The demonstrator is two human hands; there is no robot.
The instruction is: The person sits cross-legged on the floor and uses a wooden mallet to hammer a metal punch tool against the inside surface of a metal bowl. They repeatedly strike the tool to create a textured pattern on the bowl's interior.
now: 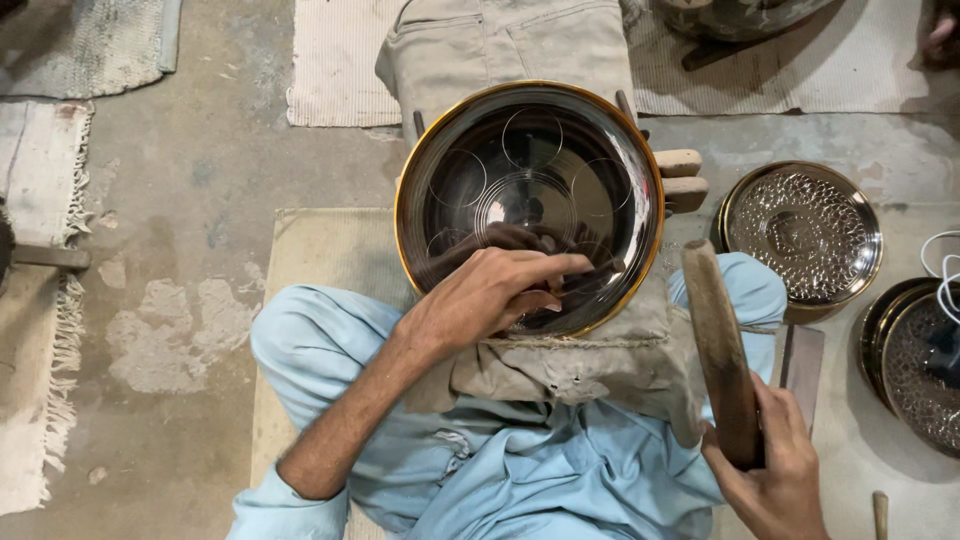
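I see my left hand (490, 295) resting on the near rim of a big round tray (530, 205), fingers curled and pinched around a thin tool (590, 270) whose tip touches the tray's dark, shiny inner face. The tray has a gold rim and faint circles scribed inside, and it sits tilted on a cloth-covered block (590, 365) between my knees, leaning against wooden pegs (682, 178) on its far right side. My right hand (775, 465) is closed around the lower end of a wooden mallet (722, 350), which stands raised just right of the tray, not touching it. To the right, on the floor, lies a smaller tray (803, 232) with a dense hammered pattern, and another patterned tray (915, 360) sits partly cut off at the edge. A white cord (945, 270) loops near it. Beige mats (320, 250) cover the cracked concrete floor (180, 250) around me, and folded cloth (500, 45) lies just beyond the tray.
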